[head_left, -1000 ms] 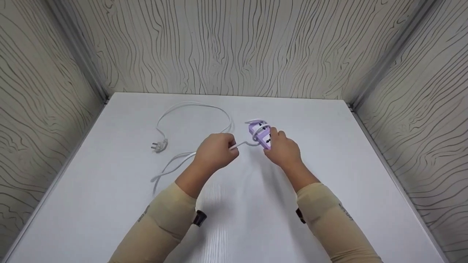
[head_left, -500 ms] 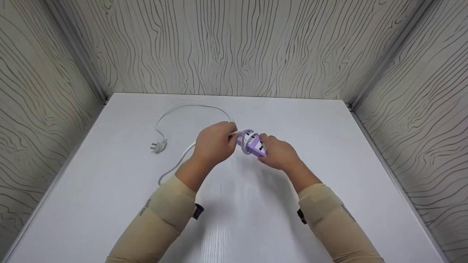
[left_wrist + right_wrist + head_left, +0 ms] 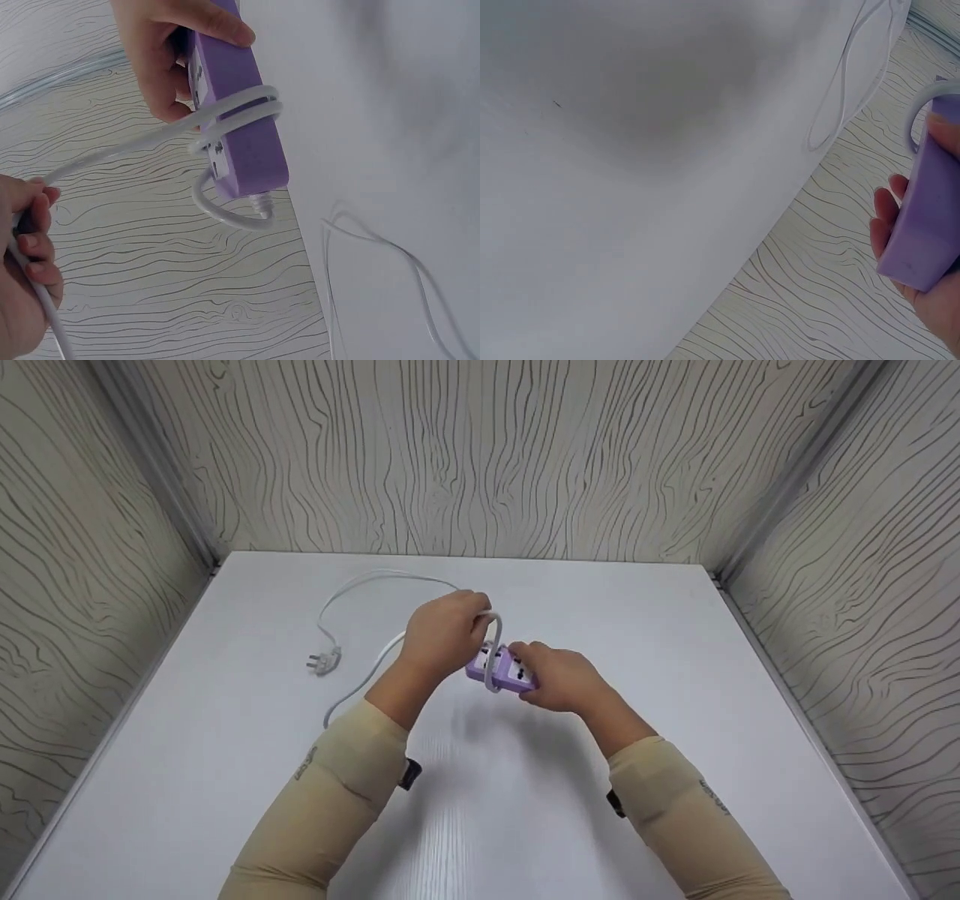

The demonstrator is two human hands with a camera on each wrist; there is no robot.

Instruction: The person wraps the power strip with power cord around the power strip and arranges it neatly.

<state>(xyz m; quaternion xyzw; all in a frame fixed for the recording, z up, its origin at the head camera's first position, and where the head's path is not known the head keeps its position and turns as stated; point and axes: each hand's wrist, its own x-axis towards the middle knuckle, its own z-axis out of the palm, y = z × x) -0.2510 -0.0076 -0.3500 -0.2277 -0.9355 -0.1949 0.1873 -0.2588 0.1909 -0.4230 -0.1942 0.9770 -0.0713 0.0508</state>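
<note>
A purple power strip (image 3: 511, 679) with white socket faces is held above the table by my right hand (image 3: 562, 679), which grips its right end. In the left wrist view the white cord (image 3: 112, 150) is wound around the power strip (image 3: 244, 142) in a couple of turns. My left hand (image 3: 446, 634) pinches the cord with curled fingers, just up and left of the strip. From that hand (image 3: 26, 262) the cord runs taut to the wraps. The right wrist view shows fingers (image 3: 885, 210) around the strip's purple body (image 3: 930, 217).
A white plug (image 3: 325, 661) lies at the left of the white table (image 3: 675, 697), with its cord (image 3: 390, 574) looping toward the back. Wood-grain panels (image 3: 465, 457) close off the back and both sides.
My right hand has brought the power strip left and turned it more level. My left hand has risen with the cord, moving farther back over the strip.
</note>
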